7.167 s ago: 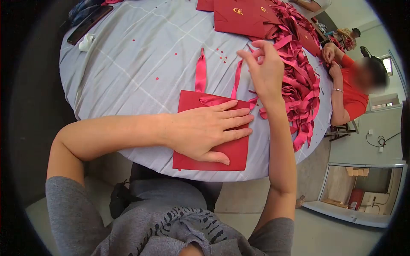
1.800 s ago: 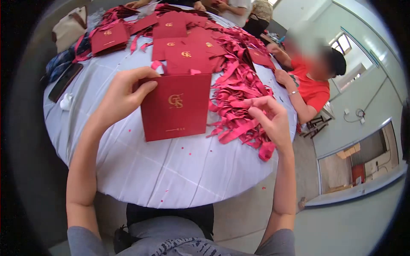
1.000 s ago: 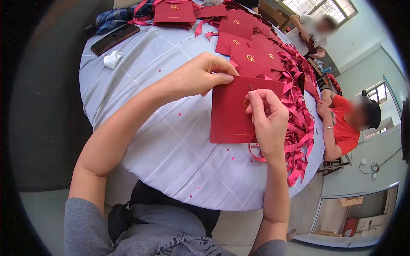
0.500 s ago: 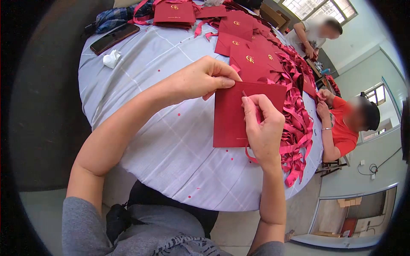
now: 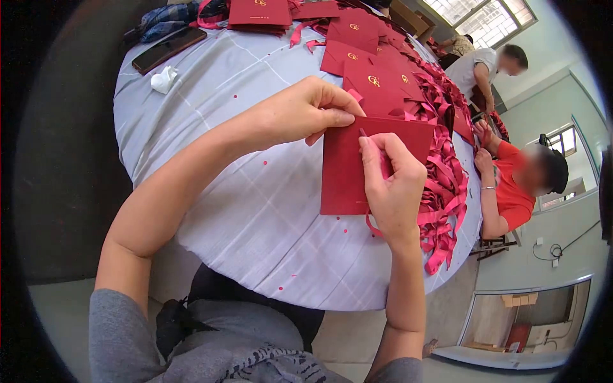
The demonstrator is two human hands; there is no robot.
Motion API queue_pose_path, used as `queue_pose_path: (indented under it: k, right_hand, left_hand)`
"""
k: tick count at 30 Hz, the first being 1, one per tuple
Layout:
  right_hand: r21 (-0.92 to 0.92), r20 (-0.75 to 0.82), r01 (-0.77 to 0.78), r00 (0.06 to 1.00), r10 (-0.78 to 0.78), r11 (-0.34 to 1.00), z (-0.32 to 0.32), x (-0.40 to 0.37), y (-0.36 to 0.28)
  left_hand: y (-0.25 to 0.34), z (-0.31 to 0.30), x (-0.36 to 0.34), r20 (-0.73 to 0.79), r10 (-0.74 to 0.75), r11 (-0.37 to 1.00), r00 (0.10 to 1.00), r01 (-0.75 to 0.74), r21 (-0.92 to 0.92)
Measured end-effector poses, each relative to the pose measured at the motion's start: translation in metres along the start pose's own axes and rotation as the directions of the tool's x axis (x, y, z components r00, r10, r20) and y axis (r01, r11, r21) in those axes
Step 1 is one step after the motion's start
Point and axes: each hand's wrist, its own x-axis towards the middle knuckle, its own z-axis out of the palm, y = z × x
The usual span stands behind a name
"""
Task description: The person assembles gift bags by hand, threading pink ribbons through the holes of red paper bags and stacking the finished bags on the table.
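A dark red paper bag (image 5: 341, 175) lies flat before me on the cloth-covered table. My left hand (image 5: 310, 110) pinches its top left edge between thumb and fingers. Over the bag's face, my right hand (image 5: 397, 188) is closed on a red ribbon (image 5: 371, 225). The ribbon's narrow tip pokes out above the thumb near the bag's upper edge, and a loop hangs below the palm. Part of the ribbon is hidden inside the fingers. More red bags (image 5: 373, 86) with gold logos lie just beyond, and a heap of loose ribbons (image 5: 440, 191) is to the right.
A phone (image 5: 169, 50) and a crumpled white tissue (image 5: 165, 80) lie at the table's far left. Beside them are a plaid cloth (image 5: 167, 24) and a stack of red bags (image 5: 258, 14). A person in orange (image 5: 511, 188) works at the right edge; another in white (image 5: 476, 70) leans farther back.
Both hands keep their grips, with the bag shifted slightly up in view. The person in white has moved right and bends lower, and someone behind has come into view.
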Motion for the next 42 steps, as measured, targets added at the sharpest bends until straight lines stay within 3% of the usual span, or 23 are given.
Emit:
queue_pose_path:
  k: [8,10,13,18,20,22,23,26,28,30,31,32,33,35,36,37,38,42]
  right_hand:
    - [-0.076,-0.082,-0.040,0.996,0.034,0.996,-0.002,-0.006,-0.013]
    - [-0.060,-0.084,-0.109,0.991,0.104,0.992,-0.005,-0.006,-0.020]
    - [-0.040,-0.143,-0.085,0.987,0.079,0.996,-0.003,-0.008,-0.017]
    - [0.238,-0.031,-0.262,0.960,0.277,0.935,-0.006,-0.007,-0.012]
    - [0.313,-0.016,-0.248,0.964,0.266,0.917,-0.008,-0.005,-0.009]
    - [0.243,0.119,-0.324,0.945,0.304,0.914,-0.021,-0.003,-0.016]
    - [-0.020,0.041,-0.165,0.985,0.165,0.986,-0.022,-0.006,-0.016]
    - [-0.422,-0.193,0.071,0.967,-0.166,0.904,-0.024,-0.009,-0.026]
    - [-0.513,-0.131,0.165,0.955,-0.267,0.842,-0.035,-0.003,-0.033]
    - [-0.471,0.029,0.219,0.972,-0.233,0.855,-0.043,-0.001,-0.033]
    - [-0.455,0.120,0.259,0.966,-0.229,0.852,-0.049,0.002,-0.032]
    - [-0.322,0.224,0.267,0.954,-0.201,0.908,-0.054,0.007,-0.029]
    - [-0.325,0.218,0.258,0.957,-0.193,0.910,-0.056,0.012,-0.025]
    - [-0.213,0.406,0.216,0.907,-0.115,0.953,-0.059,0.021,-0.015]
    - [-0.131,0.519,0.062,0.855,0.015,0.989,-0.066,0.033,-0.020]
    - [-0.011,0.531,0.088,0.845,-0.069,0.996,-0.068,0.041,-0.012]
    - [-0.070,0.688,-0.023,0.723,0.065,0.997,-0.078,0.053,-0.020]
    - [-0.093,0.687,-0.067,0.718,0.112,0.993,-0.079,0.064,-0.018]
  left_hand:
    - [0.007,0.017,-0.009,-0.033,0.095,0.989,0.995,-0.091,0.118]
    - [-0.003,0.027,-0.009,-0.154,0.424,0.875,0.893,-0.359,0.324]
    - [0.010,0.036,-0.016,-0.130,0.508,0.759,0.851,-0.371,0.536]
    - [0.010,0.040,-0.017,-0.033,0.586,0.685,0.810,-0.473,0.554]
    - [0.013,0.038,-0.017,-0.017,0.563,0.686,0.826,-0.456,0.566]
    - [0.015,0.036,-0.021,0.002,0.537,0.688,0.844,-0.439,0.579]
    - [0.016,0.035,-0.021,0.009,0.550,0.665,0.835,-0.445,0.599]
    - [0.022,0.033,-0.022,0.042,0.587,0.610,0.809,-0.475,0.634]
    - [0.037,0.031,-0.028,0.162,0.559,0.491,0.813,-0.482,0.726]
    - [0.042,0.035,-0.031,0.211,0.487,0.480,0.848,-0.462,0.746]
    - [0.038,0.038,-0.031,0.188,0.538,0.509,0.822,-0.495,0.704]
    - [0.034,0.040,-0.030,0.160,0.586,0.534,0.794,-0.527,0.661]
    - [0.031,0.041,-0.031,0.182,0.579,0.501,0.795,-0.523,0.689]
    - [0.025,0.040,-0.029,0.176,0.589,0.519,0.789,-0.536,0.666]
    - [0.022,0.041,-0.028,0.165,0.599,0.534,0.783,-0.545,0.647]
    - [0.019,0.043,-0.028,0.122,0.635,0.529,0.763,-0.544,0.652]
    - [0.019,0.045,-0.028,0.135,0.627,0.533,0.767,-0.549,0.644]
    - [0.019,0.044,-0.027,0.128,0.619,0.505,0.775,-0.517,0.691]
